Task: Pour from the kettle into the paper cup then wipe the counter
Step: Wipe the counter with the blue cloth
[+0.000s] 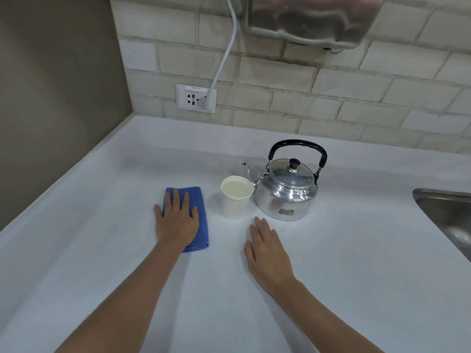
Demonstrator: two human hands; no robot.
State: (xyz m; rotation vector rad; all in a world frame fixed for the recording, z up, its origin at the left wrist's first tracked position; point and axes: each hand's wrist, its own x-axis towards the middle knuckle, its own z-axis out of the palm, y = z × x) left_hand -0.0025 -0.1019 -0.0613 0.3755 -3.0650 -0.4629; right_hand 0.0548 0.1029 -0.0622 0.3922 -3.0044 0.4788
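Note:
A steel kettle (288,192) with a black handle stands upright on the white counter (356,263), its spout pointing left over a paper cup (235,200). The cup stands upright right beside it and holds liquid. Left of the cup lies a folded blue cloth (201,220). My left hand (177,220) rests flat on the cloth, palm down with fingers spread. My right hand (267,248) lies flat on the bare counter, just in front of the cup and kettle, holding nothing.
A steel sink (448,215) cuts into the counter at the right edge. A wall socket (195,98) with a white cable (224,54) plugged in sits on the brick backsplash. A metal appliance (313,19) hangs above. A brown wall closes the left side.

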